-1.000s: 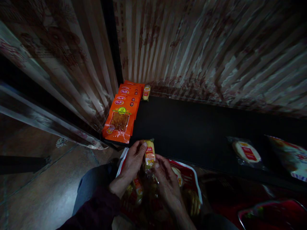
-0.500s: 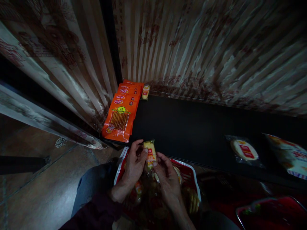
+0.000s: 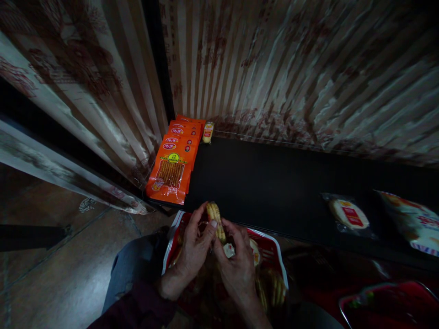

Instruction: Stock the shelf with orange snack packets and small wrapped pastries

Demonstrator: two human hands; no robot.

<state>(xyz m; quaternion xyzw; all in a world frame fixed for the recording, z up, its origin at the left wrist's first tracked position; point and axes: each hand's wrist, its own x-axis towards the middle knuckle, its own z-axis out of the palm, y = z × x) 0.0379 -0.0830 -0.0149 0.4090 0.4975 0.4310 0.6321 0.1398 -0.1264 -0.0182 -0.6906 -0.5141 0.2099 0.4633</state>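
Both my hands are over a red basket with a white rim (image 3: 279,256). Between them is a small wrapped snack cake (image 3: 214,214), yellow with browned ridges. My left hand (image 3: 196,249) grips it, thumb pressed on its face and fingers behind. My right hand (image 3: 236,260) pinches its lower end, with the fingertips partly hidden. Under the hands the basket holds several more wrapped snacks (image 3: 274,288), dim and partly covered by my arms. On the shelf's far left corner, a similar wrapped cake (image 3: 208,132) stands beside overlapping orange snack packets (image 3: 170,173).
A black shelf (image 3: 274,183) runs across in front of me. To the right lie a round wrapped cake (image 3: 350,214) and a larger white bag (image 3: 414,224). Patterned curtains (image 3: 274,68) hang behind and on the left. Another red basket (image 3: 394,301) stands at lower right.
The snack cake has been turned in my hands: its red-labelled face showed before, and now its ridged, browned side shows. My hands stay in nearly the same place.
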